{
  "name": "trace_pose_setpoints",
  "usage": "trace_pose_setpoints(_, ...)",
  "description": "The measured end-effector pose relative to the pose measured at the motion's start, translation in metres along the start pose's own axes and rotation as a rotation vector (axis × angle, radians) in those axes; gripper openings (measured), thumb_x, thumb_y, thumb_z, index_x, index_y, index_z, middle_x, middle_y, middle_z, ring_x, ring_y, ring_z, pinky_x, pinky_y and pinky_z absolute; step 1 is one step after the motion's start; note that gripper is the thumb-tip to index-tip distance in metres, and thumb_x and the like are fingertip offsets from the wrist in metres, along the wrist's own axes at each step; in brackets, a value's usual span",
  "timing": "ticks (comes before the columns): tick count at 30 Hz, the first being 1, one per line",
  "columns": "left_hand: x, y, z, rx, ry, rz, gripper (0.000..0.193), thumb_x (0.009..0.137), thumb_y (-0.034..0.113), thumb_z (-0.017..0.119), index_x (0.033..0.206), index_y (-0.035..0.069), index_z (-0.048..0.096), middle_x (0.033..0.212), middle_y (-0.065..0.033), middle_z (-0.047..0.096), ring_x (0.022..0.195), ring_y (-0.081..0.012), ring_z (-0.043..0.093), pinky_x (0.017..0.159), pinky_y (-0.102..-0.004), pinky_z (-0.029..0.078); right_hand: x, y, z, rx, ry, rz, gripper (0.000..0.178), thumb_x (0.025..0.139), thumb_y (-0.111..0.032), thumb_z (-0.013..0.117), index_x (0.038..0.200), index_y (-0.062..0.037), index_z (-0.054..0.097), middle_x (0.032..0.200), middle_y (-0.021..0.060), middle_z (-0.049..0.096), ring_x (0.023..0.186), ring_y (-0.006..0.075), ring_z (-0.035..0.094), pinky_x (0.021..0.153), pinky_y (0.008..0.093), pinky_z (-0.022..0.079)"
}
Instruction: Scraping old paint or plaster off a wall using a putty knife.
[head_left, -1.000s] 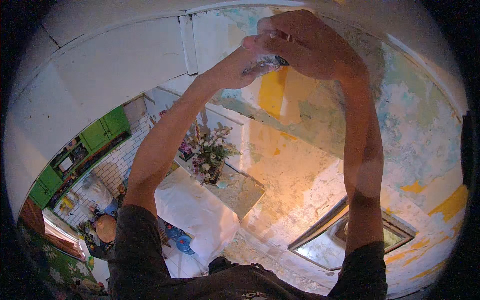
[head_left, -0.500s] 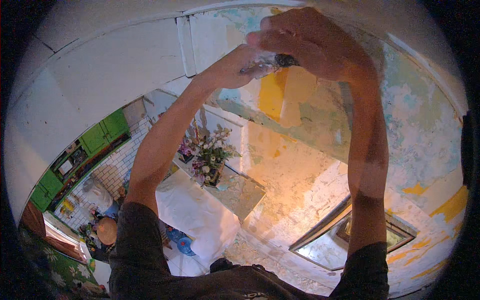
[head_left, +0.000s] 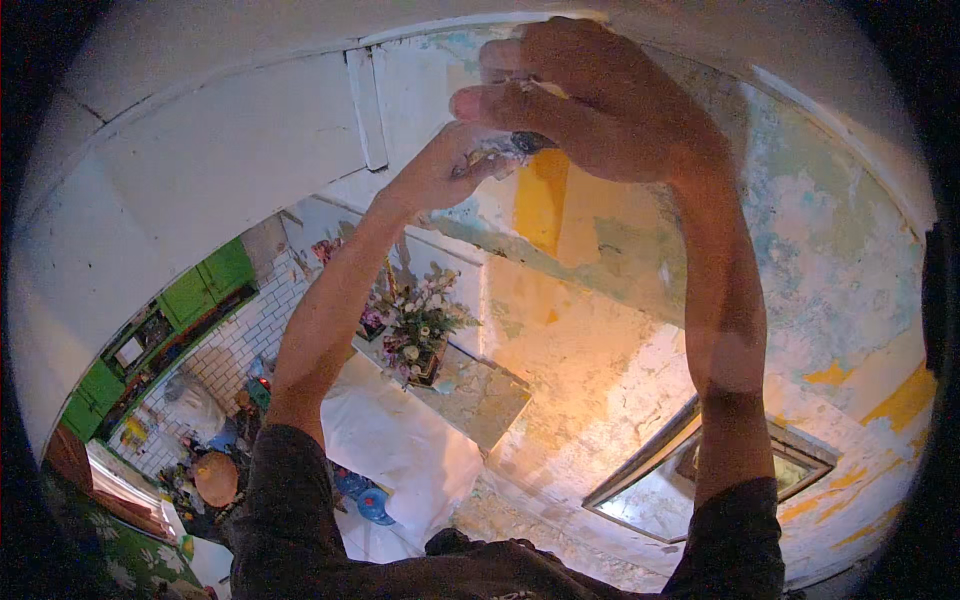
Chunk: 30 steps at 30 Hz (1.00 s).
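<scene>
Both my hands are raised high in front of the wall, close together at the top of the head view. My left hand (head_left: pixel 440 168) is closed on a shiny, clear or silvery object (head_left: pixel 492 152) with a dark end (head_left: pixel 528 143); its exact kind is not plain. Over that dark end bends my right hand (head_left: pixel 610 105), its fingers curled and blurred. A small pale, yellowish bit (head_left: pixel 548 89) shows between those fingers, but most of what they hold is hidden.
Behind my arms is a patchy, peeling wall (head_left: pixel 560 310). Flowers (head_left: pixel 420 325) stand on a ledge (head_left: pixel 480 405) beside a white sheet (head_left: pixel 400 440). A framed mirror (head_left: pixel 640 495) is at lower right, green cabinets (head_left: pixel 205 285) at far left, and a white panel (head_left: pixel 230 140) at upper left.
Both hands have moved left and slightly down, with the shiny object along with them. My right fingers now reach farther left over my left hand.
</scene>
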<state>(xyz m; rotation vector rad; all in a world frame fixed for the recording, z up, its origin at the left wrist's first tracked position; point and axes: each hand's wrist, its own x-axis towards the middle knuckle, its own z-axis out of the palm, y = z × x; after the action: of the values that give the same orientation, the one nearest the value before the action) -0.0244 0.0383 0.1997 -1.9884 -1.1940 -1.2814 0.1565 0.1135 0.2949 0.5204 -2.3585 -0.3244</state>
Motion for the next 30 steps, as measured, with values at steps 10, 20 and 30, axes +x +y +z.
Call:
trace_pose_setpoints(10,0.017,-0.009,-0.002,-0.006,-0.170,-0.058,0.035,0.083,0.011,0.065,0.115,0.002,0.052,0.098,-0.0161,0.062,0.091,-0.0304,0.061,0.081,-0.0377,0.048,-0.011,-0.004,-0.010,-0.186,0.040,0.074,0.019,0.079,-0.018,0.062,0.073,-0.0008,0.056,0.065,0.0175,0.055,0.063,0.0343,0.057,0.061,0.0430,0.045)
trace_pose_setpoints(20,0.040,0.019,0.023,0.327,-0.025,0.280,0.028,0.076,0.014,0.069,0.101,0.004,0.059,0.097,-0.0159,0.061,0.090,-0.0318,0.060,0.079,-0.0385,0.049,-0.029,-0.010,-0.004,-0.112,0.127,0.193,0.016,0.075,-0.013,0.061,0.075,0.0021,0.055,0.066,0.0191,0.055,0.062,0.0364,0.055,0.061,0.0427,0.045)
trace_pose_setpoints(30,0.058,-0.012,0.056,0.167,0.233,0.471,0.020,0.066,0.015,0.070,0.078,0.001,0.061,0.063,-0.0132,0.059,0.059,-0.0310,0.060,0.056,-0.0360,0.048,-0.028,-0.027,-0.025,-0.225,0.089,0.251,0.030,0.083,-0.022,0.054,0.069,0.0046,0.057,0.059,0.0181,0.055,0.052,0.0275,0.054,0.056,0.0418,0.046)
